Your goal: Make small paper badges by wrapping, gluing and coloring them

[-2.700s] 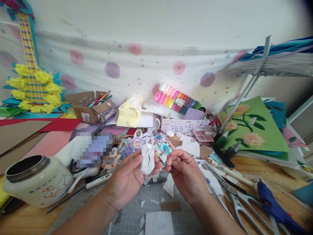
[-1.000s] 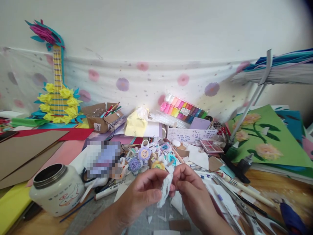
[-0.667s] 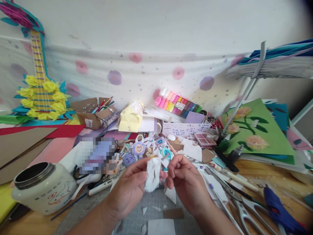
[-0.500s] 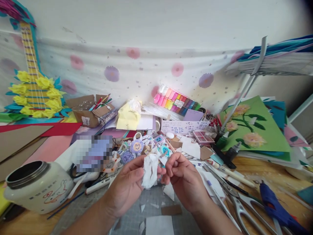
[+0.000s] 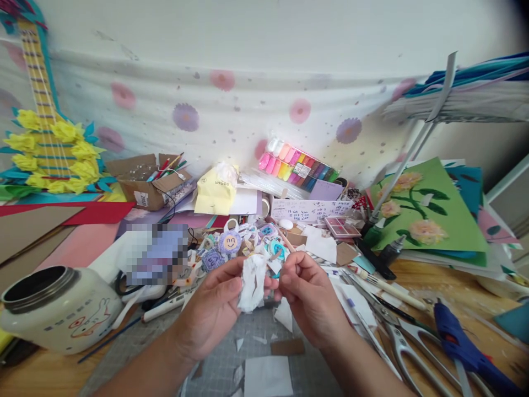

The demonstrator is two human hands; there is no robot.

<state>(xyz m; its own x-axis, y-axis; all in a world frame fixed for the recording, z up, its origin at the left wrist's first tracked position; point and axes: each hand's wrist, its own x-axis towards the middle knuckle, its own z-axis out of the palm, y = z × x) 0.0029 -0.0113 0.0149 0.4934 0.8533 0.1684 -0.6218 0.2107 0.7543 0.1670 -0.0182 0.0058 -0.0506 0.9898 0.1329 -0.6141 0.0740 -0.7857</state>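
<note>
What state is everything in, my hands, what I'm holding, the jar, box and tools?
White piece, held up, ragged-edged, slit down its middle
Left hand, gripping the white piece
Right hand, fingers curled beside it; whether holding anything is unclear
Jar, upright, lid off
Cardboard box, flaps open
Scissors, lying down; open or shut unclear
Glue gun, lying down; on or off unclear
Gray mat, strewn with scraps
</note>
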